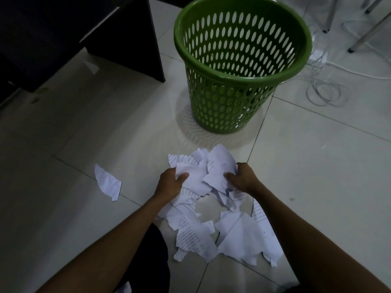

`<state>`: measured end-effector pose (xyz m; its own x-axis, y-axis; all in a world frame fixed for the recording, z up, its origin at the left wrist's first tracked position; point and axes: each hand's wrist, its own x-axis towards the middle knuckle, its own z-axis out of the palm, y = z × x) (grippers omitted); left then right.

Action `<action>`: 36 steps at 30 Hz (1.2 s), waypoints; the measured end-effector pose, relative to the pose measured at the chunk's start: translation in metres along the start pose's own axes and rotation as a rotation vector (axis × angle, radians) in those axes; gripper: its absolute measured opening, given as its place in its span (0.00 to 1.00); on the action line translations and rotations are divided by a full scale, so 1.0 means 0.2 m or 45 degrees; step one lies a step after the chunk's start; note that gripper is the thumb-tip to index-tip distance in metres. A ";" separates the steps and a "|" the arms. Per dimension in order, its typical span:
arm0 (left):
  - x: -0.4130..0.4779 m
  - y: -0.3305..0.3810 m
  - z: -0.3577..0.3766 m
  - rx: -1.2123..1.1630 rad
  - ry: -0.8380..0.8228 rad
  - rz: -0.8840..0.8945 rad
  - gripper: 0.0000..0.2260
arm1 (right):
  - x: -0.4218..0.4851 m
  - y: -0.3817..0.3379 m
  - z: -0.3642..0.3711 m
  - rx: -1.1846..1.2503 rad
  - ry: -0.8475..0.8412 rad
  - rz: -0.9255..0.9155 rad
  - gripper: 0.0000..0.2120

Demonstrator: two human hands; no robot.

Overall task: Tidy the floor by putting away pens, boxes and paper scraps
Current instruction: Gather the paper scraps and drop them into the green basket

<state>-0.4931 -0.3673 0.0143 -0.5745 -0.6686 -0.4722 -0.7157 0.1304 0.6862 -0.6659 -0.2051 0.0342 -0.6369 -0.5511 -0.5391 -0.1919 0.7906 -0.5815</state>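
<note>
I had the left hand (169,182) and right hand (243,178) clamped on a bunch of paper scraps (203,172) just before the bin (243,66); squeezing inward before lifting seemed wise.

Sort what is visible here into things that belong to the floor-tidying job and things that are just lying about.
Part of the job:
- torn paper scraps piled on the floor
- bundle of scraps gripped between left hand and right hand
- stray scrap lying apart
- green basket

Just lying about:
- white cables
- dark furniture
- metal legs
</note>
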 end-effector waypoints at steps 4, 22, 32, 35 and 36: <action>0.04 0.00 0.01 0.169 0.059 0.102 0.22 | 0.05 -0.03 0.03 -0.140 -0.020 -0.037 0.25; 0.08 -0.04 0.03 0.185 0.108 -0.071 0.21 | 0.12 -0.05 0.10 -0.216 -0.024 -0.150 0.26; -0.02 0.02 -0.02 -0.101 0.022 -0.061 0.23 | 0.01 -0.13 0.11 0.010 -0.101 -0.031 0.20; -0.05 0.07 -0.08 -0.127 0.072 -0.001 0.20 | -0.05 -0.18 0.05 0.178 -0.098 -0.019 0.20; -0.06 0.09 -0.10 -0.131 0.092 0.015 0.19 | -0.08 -0.20 0.03 0.227 -0.089 -0.028 0.21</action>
<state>-0.4915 -0.3710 0.0438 -0.5499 -0.7188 -0.4254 -0.6625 0.0651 0.7462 -0.6444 -0.2300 0.0624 -0.5792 -0.5901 -0.5624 -0.0659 0.7215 -0.6892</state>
